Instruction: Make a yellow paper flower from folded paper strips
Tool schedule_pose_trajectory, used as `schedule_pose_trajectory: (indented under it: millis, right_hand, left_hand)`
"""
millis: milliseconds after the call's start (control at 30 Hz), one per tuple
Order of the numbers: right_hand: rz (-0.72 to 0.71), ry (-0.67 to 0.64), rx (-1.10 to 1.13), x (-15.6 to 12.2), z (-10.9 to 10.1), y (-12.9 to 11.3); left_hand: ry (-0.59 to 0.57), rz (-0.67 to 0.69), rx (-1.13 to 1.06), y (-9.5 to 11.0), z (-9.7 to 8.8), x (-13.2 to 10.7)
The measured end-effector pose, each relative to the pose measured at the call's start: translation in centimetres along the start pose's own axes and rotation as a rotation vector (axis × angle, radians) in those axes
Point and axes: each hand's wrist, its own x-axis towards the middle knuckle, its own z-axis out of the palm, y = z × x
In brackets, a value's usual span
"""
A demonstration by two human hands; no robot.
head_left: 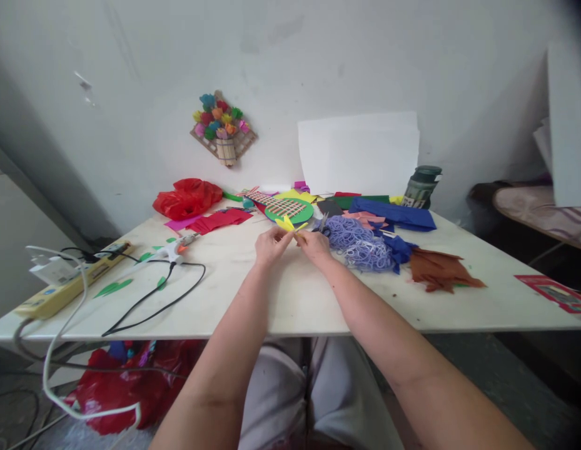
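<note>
My left hand (271,245) and my right hand (313,245) meet over the front half of the table. Between their fingertips they pinch a small piece of yellow paper (285,223), its points sticking up and out; the lower part is hidden by my fingers. Just beyond it lies a green oval card (286,211) with a woven striped lattice on top. Scissors (323,225) rest right behind my right hand. Beside them spreads a tangled heap of purple yarn (358,240).
On the left are a glue gun (172,251) with a looped black cable, green paper leaves (112,287) and a power strip (74,284). Red paper (219,220) lies behind. Brown paper (440,269), blue paper (398,214) and a dark green bottle (420,187) are on the right.
</note>
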Motion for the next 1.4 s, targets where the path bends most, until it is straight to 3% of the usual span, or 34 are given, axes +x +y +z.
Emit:
schedule_pose_trajectory:
  millis: [200,500,600,667,800,900,1000,1133,1233,1400]
  right_hand:
    - [-0.011,-0.031,-0.159,0.0,0.0,-0.2]
    - [-0.006,-0.043,-0.138,0.0,0.1,0.1]
    - [0.030,-0.005,0.037,0.3,0.3,0.3]
    - [0.076,-0.029,0.296,0.6,0.5,0.5]
    - [0.145,-0.217,0.976,0.9,0.7,0.9]
    - [0.135,-0.308,1.273,0.7,0.5,0.9]
    - [0.118,-0.383,1.402,0.4,-0.1,0.9]
    - [0.098,-0.446,1.499,0.3,-0.5,0.8]
    - [0.096,-0.521,1.543,0.3,-0.6,0.8]
    - [0.121,-0.662,1.503,0.1,-0.5,0.8]
  left_hand:
    - [-0.042,0.062,0.329,0.4,0.5,-0.3]
    - [-0.087,0.044,0.375,0.1,0.7,-0.1]
    - [-0.070,0.029,0.190,0.3,0.6,-0.1]
    - [-0.048,-0.031,-0.082,0.2,0.5,0.0]
    - [0.084,-0.265,-0.630,-0.4,0.2,0.6]
    - [0.063,-0.392,-0.834,-0.8,0.0,0.8]
    - [-0.130,-0.433,-0.964,-0.6,0.0,0.6]
    - [-0.373,-0.375,-1.050,0.0,-0.1,0.1]
    - [-0.403,-0.345,-1.086,0.1,-0.2,-0.1]
    - [-0.320,-0.345,-1.086,-0.4,0.1,0.1]
